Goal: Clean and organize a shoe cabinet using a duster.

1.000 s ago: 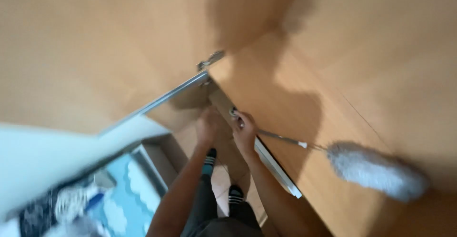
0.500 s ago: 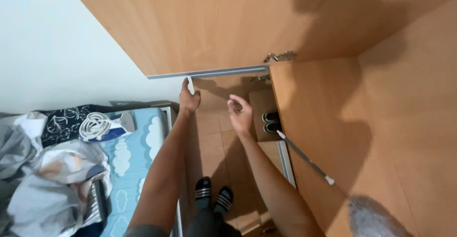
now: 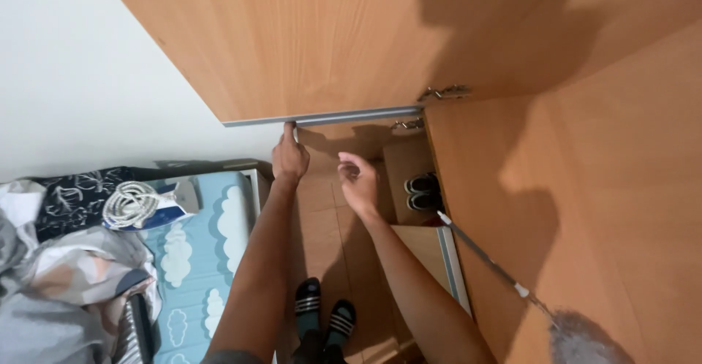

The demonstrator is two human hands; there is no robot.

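Note:
My left hand (image 3: 290,158) grips the metal bottom edge of an open wooden cabinet door (image 3: 307,50) above me. To its right, my right hand (image 3: 359,183) hangs open in the air and holds nothing. A duster with a thin metal handle (image 3: 482,256) and a grey fluffy head (image 3: 585,342) leans against the wooden cabinet side (image 3: 570,210) at the lower right, apart from both hands. My feet in dark striped slippers (image 3: 322,313) stand on the tiled floor below.
A bed with a light-blue cloud-print sheet (image 3: 197,262) sits at the left, with crumpled clothes (image 3: 58,291) and a coiled white cable (image 3: 135,199) on it. A pair of dark shoes (image 3: 423,191) rests on a low shelf. A white wall (image 3: 95,79) is at the left.
My right hand has let go of the duster, which now leans against the cabinet side. My left hand stays on the door's bottom edge, and the view has tilted down.

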